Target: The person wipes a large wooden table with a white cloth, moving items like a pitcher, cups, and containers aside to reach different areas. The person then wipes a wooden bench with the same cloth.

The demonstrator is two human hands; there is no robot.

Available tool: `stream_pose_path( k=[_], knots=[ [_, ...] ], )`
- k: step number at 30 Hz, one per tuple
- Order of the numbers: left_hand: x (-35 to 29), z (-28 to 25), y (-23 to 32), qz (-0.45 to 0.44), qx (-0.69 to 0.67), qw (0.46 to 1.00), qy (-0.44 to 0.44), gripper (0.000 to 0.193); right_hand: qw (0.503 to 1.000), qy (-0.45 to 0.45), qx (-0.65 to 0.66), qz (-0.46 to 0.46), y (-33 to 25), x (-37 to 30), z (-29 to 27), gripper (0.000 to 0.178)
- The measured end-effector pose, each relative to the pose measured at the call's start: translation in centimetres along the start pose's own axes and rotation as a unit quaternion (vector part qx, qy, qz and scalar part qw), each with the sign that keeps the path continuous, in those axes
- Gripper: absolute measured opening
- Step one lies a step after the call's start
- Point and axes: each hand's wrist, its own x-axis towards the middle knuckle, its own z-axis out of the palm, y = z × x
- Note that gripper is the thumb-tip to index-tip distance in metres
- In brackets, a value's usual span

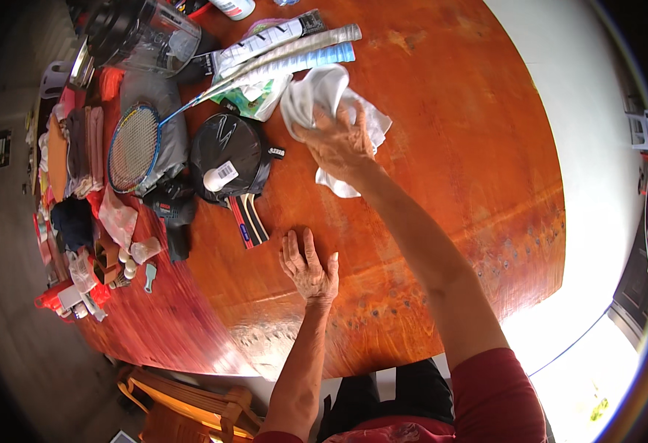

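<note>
My right hand [341, 144] reaches far forward over the reddish-brown wooden table [442, 148] and grips a crumpled white cloth [329, 83]. Part of the cloth bunches up beyond the fingers, slightly blurred, while its other edges spread on the wood. Flat on the tabletop nearer to me rests my left hand [311, 275], empty, fingers stretched out. Just beyond it lies a table tennis bat [249, 221], its striped handle sticking out of a round black case [228, 151]. Badminton rackets [135, 148] lie to the left of the cloth, their wrapped handles pointing toward the far side.
A dark power tool [172, 210] sits left of the bat. Folded clothes [80, 148] and small items crowd the left edge, including a small teal object [150, 277]. A blender-like jar [150, 40] is at the far left. A wooden chair [183, 399] stands below.
</note>
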Motion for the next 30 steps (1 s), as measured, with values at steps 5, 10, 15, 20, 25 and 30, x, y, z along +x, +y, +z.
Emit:
stream_pose_path(
  k=[5, 10, 15, 20, 25, 30],
  knots=[
    [0.1, -0.1, -0.5, 0.002, -0.019, 1.0, 0.016, 0.076, 0.994, 0.021, 0.074, -0.077, -1.6, -7.5, -1.6, 0.026],
    [0.0, 0.0, -0.1, -0.007, -0.077, 0.996, 0.047, 0.076, 0.982, -0.068, 0.116, -0.13, -2.8, -18.7, -4.7, 0.053],
    [0.0, 0.3, -0.1, 0.053, -0.046, 0.994, 0.086, 0.069, 0.979, -0.134, 0.031, -0.147, -1.5, -35.0, -7.5, 0.051],
    [-2.1, 0.0, 0.4, -0.056, -0.073, 0.996, 0.009, 0.059, 0.994, -0.103, 0.029, -0.027, 2.3, -49.2, -9.9, 0.041],
    [-11.5, -1.9, 2.0, -0.004, -0.03, 0.998, 0.051, 0.046, 0.986, -0.069, 0.036, 0.147, 5.3, -54.3, -17.4, 0.021],
    [-20.0, -4.6, 3.3, 0.007, -0.049, 0.999, 0.013, 0.041, 0.849, 0.064, 0.401, 0.338, 9.2, -56.5, -31.0, 0.027]
  ],
)
